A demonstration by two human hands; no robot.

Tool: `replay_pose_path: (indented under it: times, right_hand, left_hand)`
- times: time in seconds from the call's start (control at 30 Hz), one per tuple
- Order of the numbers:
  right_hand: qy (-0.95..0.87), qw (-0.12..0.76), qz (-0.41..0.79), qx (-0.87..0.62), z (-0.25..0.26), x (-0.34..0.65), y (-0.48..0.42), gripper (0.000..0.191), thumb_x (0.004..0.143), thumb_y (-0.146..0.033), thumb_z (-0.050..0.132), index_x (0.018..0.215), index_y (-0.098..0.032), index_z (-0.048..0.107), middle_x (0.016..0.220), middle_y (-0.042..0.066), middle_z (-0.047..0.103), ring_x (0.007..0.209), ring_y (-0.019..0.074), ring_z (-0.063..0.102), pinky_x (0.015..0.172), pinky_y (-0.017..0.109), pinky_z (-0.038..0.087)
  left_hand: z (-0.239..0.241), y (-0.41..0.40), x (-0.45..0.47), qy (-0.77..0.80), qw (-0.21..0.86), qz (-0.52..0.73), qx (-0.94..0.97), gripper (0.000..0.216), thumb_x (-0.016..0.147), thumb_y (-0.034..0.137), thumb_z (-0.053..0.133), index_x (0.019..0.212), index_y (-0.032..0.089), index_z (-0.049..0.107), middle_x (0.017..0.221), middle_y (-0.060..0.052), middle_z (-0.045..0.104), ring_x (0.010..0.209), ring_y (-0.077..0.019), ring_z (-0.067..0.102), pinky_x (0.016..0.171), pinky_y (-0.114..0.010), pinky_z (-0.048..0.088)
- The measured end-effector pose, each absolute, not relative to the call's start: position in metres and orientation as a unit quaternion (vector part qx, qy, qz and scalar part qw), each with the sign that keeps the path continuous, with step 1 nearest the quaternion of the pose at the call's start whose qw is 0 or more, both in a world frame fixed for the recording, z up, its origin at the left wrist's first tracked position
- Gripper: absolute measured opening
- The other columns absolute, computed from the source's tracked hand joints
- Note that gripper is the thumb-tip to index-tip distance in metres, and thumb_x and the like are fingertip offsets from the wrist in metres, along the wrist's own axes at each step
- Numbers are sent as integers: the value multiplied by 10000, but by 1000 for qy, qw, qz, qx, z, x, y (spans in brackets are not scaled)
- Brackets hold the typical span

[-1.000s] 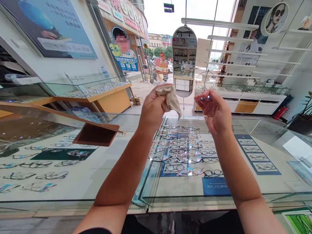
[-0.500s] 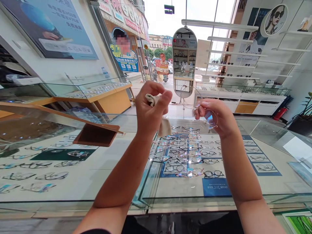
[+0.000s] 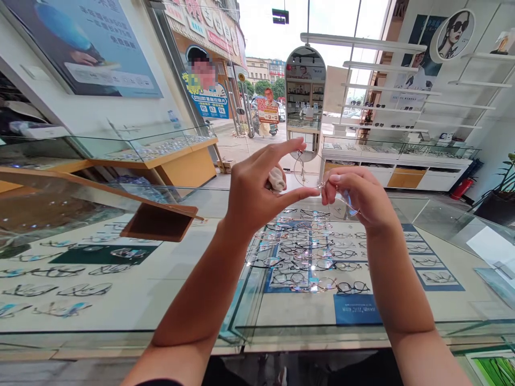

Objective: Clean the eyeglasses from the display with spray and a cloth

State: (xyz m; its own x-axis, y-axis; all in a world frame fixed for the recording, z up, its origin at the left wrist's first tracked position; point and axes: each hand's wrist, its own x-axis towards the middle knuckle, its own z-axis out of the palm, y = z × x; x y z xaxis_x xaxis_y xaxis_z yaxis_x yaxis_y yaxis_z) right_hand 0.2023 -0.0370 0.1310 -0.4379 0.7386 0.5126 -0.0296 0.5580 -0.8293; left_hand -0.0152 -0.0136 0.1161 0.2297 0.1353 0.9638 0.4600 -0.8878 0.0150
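Note:
Both my hands are raised above a glass display counter (image 3: 362, 327) filled with several pairs of glasses. My right hand (image 3: 360, 195) pinches a thin-rimmed pair of glasses (image 3: 311, 177), one clear lens sticking out to the left. My left hand (image 3: 257, 190) keeps a beige cleaning cloth (image 3: 277, 179) tucked in its palm. Its index finger and thumb are stretched out on either side of that lens.
A tilted wooden-framed glass lid (image 3: 156, 221) stands open at the left. An oval mirror (image 3: 304, 102) stands behind the counter. Shelves with sunglasses (image 3: 374, 102) line the right wall, and further glass cases (image 3: 161, 147) run along the left.
My left hand has bunched the hanging cloth into its palm and reached its finger and thumb round the lens. My right hand lowered the glasses slightly.

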Motion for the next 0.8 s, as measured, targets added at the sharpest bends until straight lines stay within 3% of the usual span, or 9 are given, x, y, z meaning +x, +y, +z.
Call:
replay_pose_path:
  times: [0.1, 0.23, 0.37, 0.47, 0.63, 0.8]
  right_hand:
    - [-749, 474, 397, -237, 130, 202, -39, 370, 957, -305, 556, 638, -208, 716, 665, -2, 665, 693, 127, 591, 771, 315, 465]
    - [-708, 542, 368, -263, 130, 195, -44, 421, 999, -523, 509, 782, -214, 697, 751, 25, 682, 668, 138, 600, 656, 318, 483]
    - [-628, 670, 242, -314, 130, 192, -45, 295, 982, -561, 553, 1034, -284, 640, 845, 12, 626, 668, 139, 572, 556, 296, 440]
    - [-600, 721, 137, -317, 126, 199, -38, 379, 1019, -649, 439, 1108, -318, 602, 787, 5, 520, 597, 144, 483, 504, 306, 366]
    - [-626, 690, 142, -333, 122, 211, -30, 515, 1017, -749, 340, 1075, -307, 597, 688, -14, 423, 524, 141, 339, 495, 328, 295]
    - [-624, 694, 157, -324, 126, 206, -31, 504, 994, -732, 481, 814, -278, 607, 654, -21, 375, 553, 133, 357, 512, 327, 291]
  left_hand:
    - [115, -15, -17, -194, 130, -594, -770, 596, 821, 616, 839, 1294, 273, 717, 1211, -66, 795, 1039, -240, 772, 923, -355, 616]
    - [112, -10, -21, -211, 88, -622, -749, 617, 735, 594, 916, 1253, 309, 739, 1178, -41, 793, 952, -227, 765, 847, -323, 590]
    - [111, -7, -22, -237, 23, -673, -700, 647, 629, 569, 983, 1184, 331, 752, 1110, -23, 781, 954, -256, 753, 785, -332, 567]
    - [110, -9, -22, -234, 5, -704, -671, 616, 635, 569, 980, 1160, 345, 748, 1142, -21, 778, 944, -260, 746, 777, -364, 567]
    - [110, -8, -23, -181, 9, -731, -658, 543, 742, 559, 928, 1192, 331, 727, 1245, 19, 763, 888, -203, 728, 740, -384, 550]
    - [110, 6, -27, -126, -9, -750, -650, 575, 762, 577, 921, 1192, 257, 710, 1213, 22, 751, 1001, -184, 715, 664, -326, 485]
